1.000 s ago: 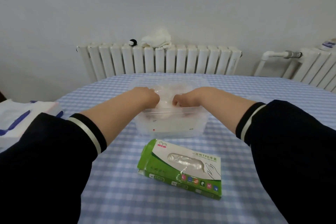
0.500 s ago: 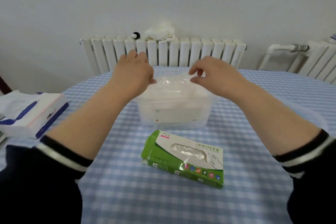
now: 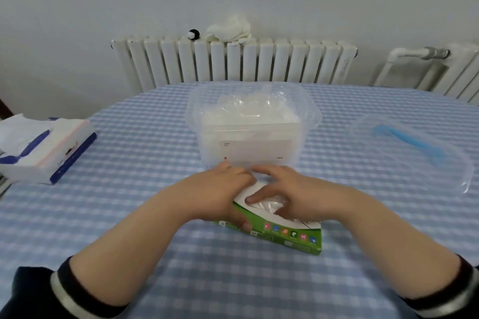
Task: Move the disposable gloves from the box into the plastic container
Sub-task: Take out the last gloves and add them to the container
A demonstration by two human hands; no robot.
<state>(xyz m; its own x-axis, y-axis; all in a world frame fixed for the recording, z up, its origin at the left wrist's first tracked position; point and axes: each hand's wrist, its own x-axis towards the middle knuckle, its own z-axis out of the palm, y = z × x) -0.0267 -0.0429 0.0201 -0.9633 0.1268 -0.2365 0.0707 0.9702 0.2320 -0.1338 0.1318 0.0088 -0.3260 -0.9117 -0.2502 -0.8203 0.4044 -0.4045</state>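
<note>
A green and white glove box (image 3: pixel 290 237) lies on the checked tablecloth just in front of the clear plastic container (image 3: pixel 248 145). A heap of clear disposable gloves (image 3: pixel 246 109) fills the container to its rim. More gloves (image 3: pixel 269 205) show through the oval opening in the box top. My left hand (image 3: pixel 215 194) grips the box's left end, fingers on top and thumb down its front side. My right hand (image 3: pixel 298 194) lies over the opening with fingers stretched out and the thumb at the opening's edge.
The container's clear lid (image 3: pixel 414 147), with a blue strip, lies on the table to the right. A tissue pack (image 3: pixel 44 147) sits at the left edge. Behind the table stands a white radiator (image 3: pixel 233 65) with a white cloth (image 3: pixel 230 28) on top.
Both hands have left the container, where they put gloves in, and come down toward me onto the glove box. The left hand has taken hold of the box.
</note>
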